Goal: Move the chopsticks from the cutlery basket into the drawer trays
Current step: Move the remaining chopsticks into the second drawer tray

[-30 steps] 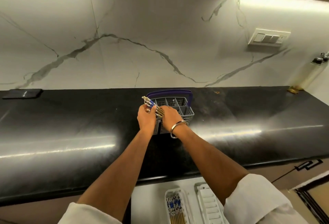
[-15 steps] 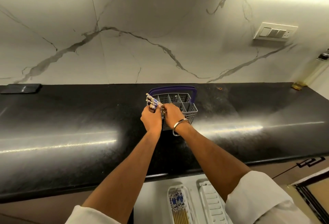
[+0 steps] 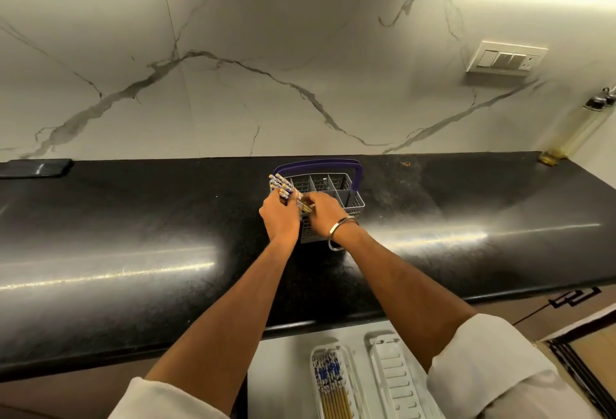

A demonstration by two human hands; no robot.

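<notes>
A grey cutlery basket (image 3: 346,190) with a purple handle stands on the black counter. My left hand (image 3: 279,217) is shut on a bundle of chopsticks (image 3: 280,185) with blue-and-white patterned ends, which stick out up and to the left over the basket's left corner. My right hand (image 3: 321,213), with a metal bangle at the wrist, pinches the wooden ends of the same bundle at the basket's front. Below the counter edge, a white drawer tray (image 3: 316,362) holds several chopsticks. Beside it lies a second white tray (image 3: 391,372) with nothing in it.
A black phone (image 3: 35,168) lies at the counter's far left by the marble wall. A clear bottle (image 3: 580,128) stands in the far right corner. A switch plate (image 3: 505,58) is on the wall. A cabinet door edge (image 3: 580,362) shows at lower right.
The view has shifted slightly. Both hands stay at the basket's front-left corner, and the chopstick bundle has risen a little out of the basket.
</notes>
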